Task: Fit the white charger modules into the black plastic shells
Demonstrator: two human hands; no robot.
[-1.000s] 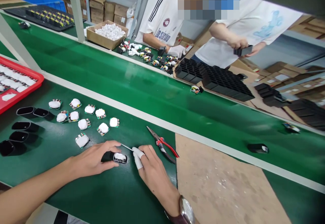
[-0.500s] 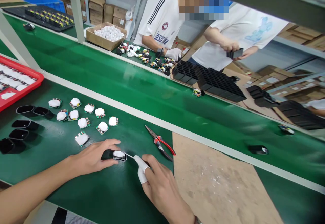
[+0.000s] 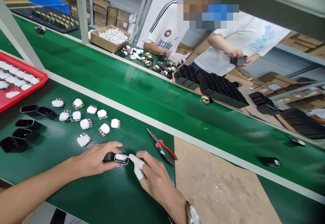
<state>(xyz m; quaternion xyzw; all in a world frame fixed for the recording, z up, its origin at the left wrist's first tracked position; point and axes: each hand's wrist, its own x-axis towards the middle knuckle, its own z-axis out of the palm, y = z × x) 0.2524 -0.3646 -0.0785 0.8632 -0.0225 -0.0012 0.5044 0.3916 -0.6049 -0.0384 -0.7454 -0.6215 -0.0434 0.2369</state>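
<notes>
My left hand [image 3: 95, 159] grips a black plastic housing [image 3: 111, 156] lying on its side on the green bench, its open end facing right. Inside that opening sits a circuit board topped with a white lump [image 3: 121, 157]. White finger cots cover fingertips of my right hand [image 3: 149, 171], which pinches a thin pale stick; most of the stick is hidden by the fingers and its tip reaches the housing's opening. Several white-topped circuit boards [image 3: 85, 124] lie beyond my left hand. Several empty black housings [image 3: 25, 123] stand at the left.
Red-handled pliers [image 3: 161, 145] lie right of the hands, beside a brown board [image 3: 213, 183]. A red tray [image 3: 42, 81] holds white-topped parts at the left. Past the pale rail [image 3: 109, 106] runs a green conveyor [image 3: 142, 85] carrying a few parts. Two co-workers [image 3: 165, 27] handle parts across it.
My right hand has moved slightly left, bringing its fingertips closer to the housing's opening, so less of the stick shows. Parts on the conveyor have shifted right. The view has moved a little.
</notes>
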